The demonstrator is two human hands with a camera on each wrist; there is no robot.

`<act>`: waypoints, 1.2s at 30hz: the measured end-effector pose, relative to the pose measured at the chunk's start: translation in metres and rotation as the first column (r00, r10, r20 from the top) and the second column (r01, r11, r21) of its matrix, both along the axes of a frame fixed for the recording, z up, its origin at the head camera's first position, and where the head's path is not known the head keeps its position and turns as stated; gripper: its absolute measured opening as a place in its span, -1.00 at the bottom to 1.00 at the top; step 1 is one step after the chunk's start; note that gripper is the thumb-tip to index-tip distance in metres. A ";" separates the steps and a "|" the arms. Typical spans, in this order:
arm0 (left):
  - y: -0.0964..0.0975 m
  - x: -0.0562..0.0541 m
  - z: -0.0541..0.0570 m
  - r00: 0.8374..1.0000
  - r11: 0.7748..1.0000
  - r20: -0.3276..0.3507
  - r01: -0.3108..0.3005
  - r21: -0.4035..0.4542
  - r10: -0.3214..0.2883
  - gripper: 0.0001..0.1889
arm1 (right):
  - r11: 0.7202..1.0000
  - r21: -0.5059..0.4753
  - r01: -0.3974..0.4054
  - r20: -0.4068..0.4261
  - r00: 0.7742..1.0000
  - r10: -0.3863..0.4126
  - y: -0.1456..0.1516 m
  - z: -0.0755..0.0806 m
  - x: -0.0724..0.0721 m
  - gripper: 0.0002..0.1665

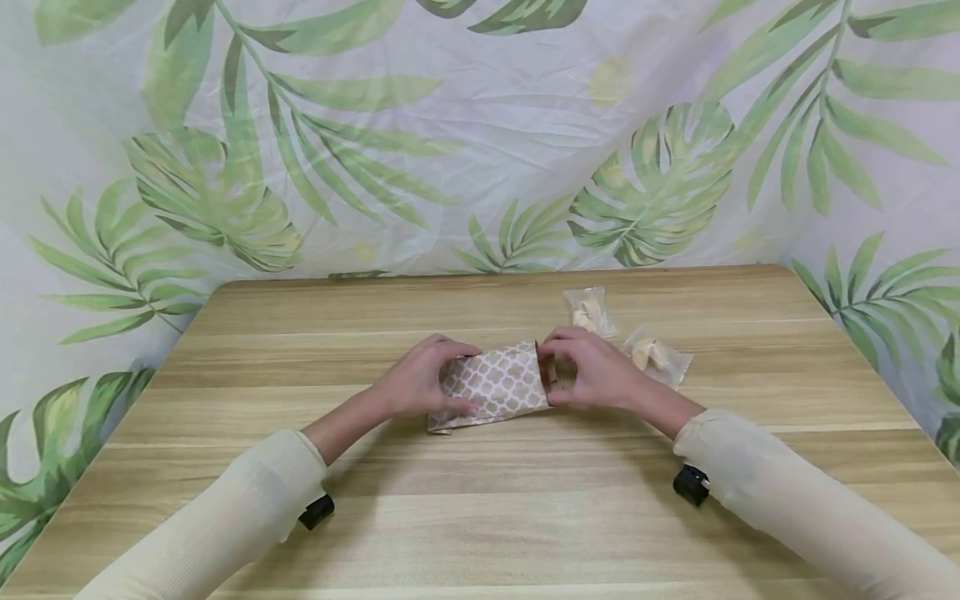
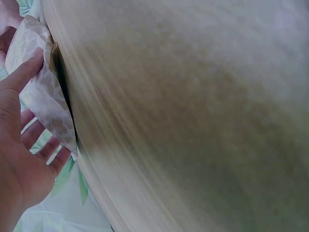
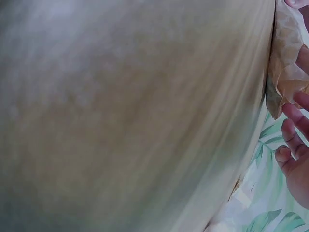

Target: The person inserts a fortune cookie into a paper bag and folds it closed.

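A paper bag with a beige and white lattice pattern lies on its side near the table's middle, its mouth facing right. My left hand grips its left part, thumb on the near side and fingers around the far side. The same bag shows between thumb and fingers in the left wrist view. At the mouth, my right hand holds the rim with curved fingers and thumb, a gap showing between them. Its lower fingers curl beside the bag's end in the right wrist view.
Two clear packets, each with a pale folded cookie inside, lie beyond my right hand: a farther packet and a nearer packet. The wooden table ends at the back against a leaf-patterned cloth.
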State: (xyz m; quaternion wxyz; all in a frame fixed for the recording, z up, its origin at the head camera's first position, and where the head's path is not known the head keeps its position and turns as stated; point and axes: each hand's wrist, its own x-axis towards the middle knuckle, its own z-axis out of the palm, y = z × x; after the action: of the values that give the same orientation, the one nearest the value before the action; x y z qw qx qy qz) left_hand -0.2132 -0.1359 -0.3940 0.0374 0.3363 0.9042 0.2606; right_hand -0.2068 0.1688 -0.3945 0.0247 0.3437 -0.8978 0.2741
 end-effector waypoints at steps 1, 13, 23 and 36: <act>0.000 0.000 0.000 1.000 1.000 -0.001 0.000 -0.001 0.000 -0.17 | 1.000 0.005 -0.001 0.000 1.000 0.001 0.000 0.000 0.000 -0.37; 0.000 -0.001 -0.001 1.000 1.000 -0.004 0.000 -0.007 0.000 -0.18 | 0.998 -0.064 0.000 0.049 0.999 0.003 0.015 0.006 0.001 -0.26; 0.000 -0.001 0.001 1.000 1.000 -0.005 0.009 -0.004 -0.009 -0.18 | 0.996 -0.021 0.082 0.027 0.996 -0.082 0.044 0.016 0.001 -0.35; 0.001 -0.002 0.002 1.000 1.000 -0.001 0.006 -0.005 -0.006 -0.17 | 0.988 0.003 0.151 0.030 0.988 -0.151 0.075 0.021 -0.003 -0.40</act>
State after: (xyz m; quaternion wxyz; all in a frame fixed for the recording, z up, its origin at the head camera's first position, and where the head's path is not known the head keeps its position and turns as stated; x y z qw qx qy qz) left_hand -0.2148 -0.1350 -0.3918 0.0385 0.3390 0.9039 0.2581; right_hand -0.2093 0.2436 -0.3739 0.0320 0.2706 -0.9216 0.2763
